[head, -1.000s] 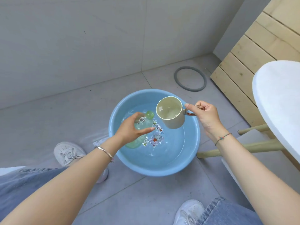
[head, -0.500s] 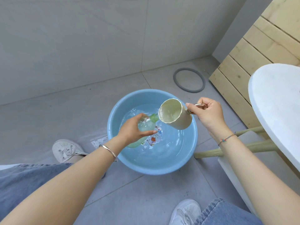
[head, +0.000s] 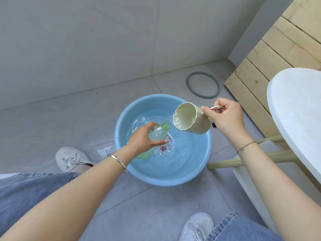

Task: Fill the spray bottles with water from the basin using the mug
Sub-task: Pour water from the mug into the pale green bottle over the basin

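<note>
Left hand (head: 143, 141) gripping bottle (head: 159, 133), right hand (head: 227, 119) tilting mug (head: 192, 121), rims near

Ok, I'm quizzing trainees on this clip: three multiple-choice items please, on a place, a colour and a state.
1. Where is the bottle? A on the table; B over the basin; C on the floor.
2. What colour is the basin? A red; B blue; C black.
3. How is the mug held? A upright; B upside down; C tipped toward the bottle's mouth.
Key: B, the left hand holds it there; B, its rim is light blue; C, the right hand tilts it by the handle.
</note>
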The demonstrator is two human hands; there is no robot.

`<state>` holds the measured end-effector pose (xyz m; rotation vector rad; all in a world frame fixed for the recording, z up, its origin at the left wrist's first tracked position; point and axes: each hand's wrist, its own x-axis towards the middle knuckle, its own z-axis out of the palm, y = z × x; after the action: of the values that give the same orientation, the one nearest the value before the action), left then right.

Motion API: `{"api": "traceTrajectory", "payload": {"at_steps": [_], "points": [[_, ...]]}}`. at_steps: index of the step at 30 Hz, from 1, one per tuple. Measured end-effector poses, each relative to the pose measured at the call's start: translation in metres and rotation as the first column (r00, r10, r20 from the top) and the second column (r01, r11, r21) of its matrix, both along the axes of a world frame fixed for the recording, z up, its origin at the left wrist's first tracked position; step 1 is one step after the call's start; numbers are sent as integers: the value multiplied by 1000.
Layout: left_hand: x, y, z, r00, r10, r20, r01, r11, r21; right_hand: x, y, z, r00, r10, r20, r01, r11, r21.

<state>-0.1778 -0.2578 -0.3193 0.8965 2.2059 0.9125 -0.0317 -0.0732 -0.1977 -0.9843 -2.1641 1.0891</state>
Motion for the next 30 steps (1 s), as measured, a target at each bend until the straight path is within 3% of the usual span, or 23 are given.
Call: {"api": "traceTrajectory", "payload": {"at_steps": [30], "points": [[9, 5, 8, 1000, 18, 12, -18, 999, 33, -11, -6, 12, 993, 109, 46, -117, 954, 276]]}}
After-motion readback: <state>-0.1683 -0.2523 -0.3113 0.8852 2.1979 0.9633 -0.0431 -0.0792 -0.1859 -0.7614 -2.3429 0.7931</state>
